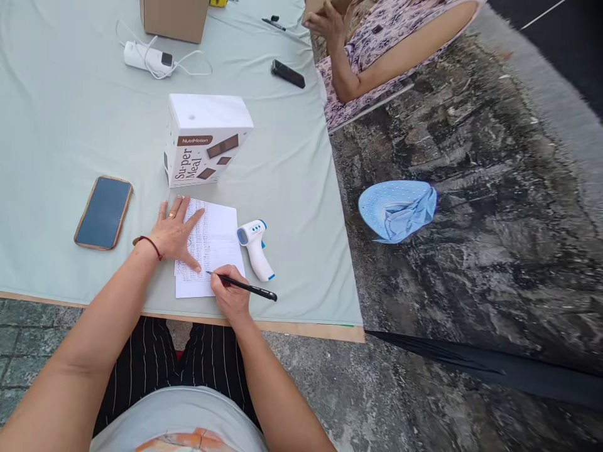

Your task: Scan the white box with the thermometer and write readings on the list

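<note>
A printed sheet of paper [223, 229] lies near the table's front edge, covered with small rows of text on its left part. My left hand [176, 235] rests flat on it with the fingers spread. In my right hand [230, 292] is a black pen [254, 289], its tip touching or just above the paper beside my left thumb. A white and blue infrared thermometer [257, 248] lies right of the sheet. Behind the paper stands a white NutriMotion box [202, 141]. To the left of my hand lies a smartphone [103, 212] in a brown-edged case.
On the pale green tablecloth [56, 125] are a white device with a cable [148, 59], a cardboard box [174, 19], a black oblong object [288, 73] and a marker [274, 24]. Another person's arm [405, 53] is at the far right. A blue cap [398, 210] lies beyond the table's right edge.
</note>
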`<state>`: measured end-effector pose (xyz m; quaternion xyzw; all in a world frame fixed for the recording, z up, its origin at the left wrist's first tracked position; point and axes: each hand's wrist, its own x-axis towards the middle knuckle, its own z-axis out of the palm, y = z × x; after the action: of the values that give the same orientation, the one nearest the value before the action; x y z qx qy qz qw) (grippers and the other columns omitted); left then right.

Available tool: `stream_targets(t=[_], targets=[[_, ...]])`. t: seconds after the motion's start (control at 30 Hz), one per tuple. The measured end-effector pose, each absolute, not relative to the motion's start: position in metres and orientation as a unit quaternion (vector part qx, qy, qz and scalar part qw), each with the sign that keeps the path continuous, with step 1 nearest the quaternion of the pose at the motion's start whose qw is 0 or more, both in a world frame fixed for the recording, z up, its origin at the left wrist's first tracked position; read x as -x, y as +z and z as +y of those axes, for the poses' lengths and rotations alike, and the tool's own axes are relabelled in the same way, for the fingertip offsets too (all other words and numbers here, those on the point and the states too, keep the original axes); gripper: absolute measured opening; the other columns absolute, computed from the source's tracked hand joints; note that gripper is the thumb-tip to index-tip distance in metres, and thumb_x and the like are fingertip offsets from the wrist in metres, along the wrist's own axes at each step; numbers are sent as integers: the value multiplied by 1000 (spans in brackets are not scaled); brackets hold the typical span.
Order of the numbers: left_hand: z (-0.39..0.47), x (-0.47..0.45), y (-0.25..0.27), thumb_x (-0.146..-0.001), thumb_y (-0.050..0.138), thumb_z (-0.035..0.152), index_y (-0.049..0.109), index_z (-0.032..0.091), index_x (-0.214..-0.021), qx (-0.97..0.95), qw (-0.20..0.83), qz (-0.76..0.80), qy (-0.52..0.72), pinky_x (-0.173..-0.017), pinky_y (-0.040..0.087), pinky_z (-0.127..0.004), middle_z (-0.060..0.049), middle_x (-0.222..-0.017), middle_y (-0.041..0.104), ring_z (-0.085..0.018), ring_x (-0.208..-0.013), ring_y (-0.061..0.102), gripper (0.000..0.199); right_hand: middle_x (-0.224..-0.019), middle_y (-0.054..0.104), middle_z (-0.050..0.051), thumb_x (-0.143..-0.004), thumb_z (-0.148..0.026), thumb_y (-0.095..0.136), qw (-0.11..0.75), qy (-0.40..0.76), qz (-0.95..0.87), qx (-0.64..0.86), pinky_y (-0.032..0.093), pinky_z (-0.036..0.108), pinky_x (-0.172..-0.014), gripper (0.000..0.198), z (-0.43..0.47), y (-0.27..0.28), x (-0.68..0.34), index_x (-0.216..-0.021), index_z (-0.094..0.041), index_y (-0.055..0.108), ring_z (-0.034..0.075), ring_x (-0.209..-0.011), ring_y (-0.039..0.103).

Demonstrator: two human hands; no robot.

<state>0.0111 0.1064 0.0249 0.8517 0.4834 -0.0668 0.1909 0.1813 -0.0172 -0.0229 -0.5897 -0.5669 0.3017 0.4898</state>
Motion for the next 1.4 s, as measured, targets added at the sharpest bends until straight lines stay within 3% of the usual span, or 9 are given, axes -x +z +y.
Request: stream_targets(t=[0.53,1.4], targets=[[107,-11,23,-45,74,81,12,15,-158,-853,196,480,-66,-117,-7,-64,-26,-164,-6,-46,-151,-7,145,-56,48,-6,-76,-24,54,464,309,-577,597,38,26,-54,11,-17,-23,-182,-65,-22,53,11,-52,43],[107,-10,21,-46,74,81,12,17,-158,-854,204,476,-49,-117,-8,-64,-22,-165,-4,-47,-151,-6,143,-55,47,-6,-75,-24,53,472,299,-571,601,37,26,-53,11,-17,-25,-183,-65,-23,52,12,-52,43]])
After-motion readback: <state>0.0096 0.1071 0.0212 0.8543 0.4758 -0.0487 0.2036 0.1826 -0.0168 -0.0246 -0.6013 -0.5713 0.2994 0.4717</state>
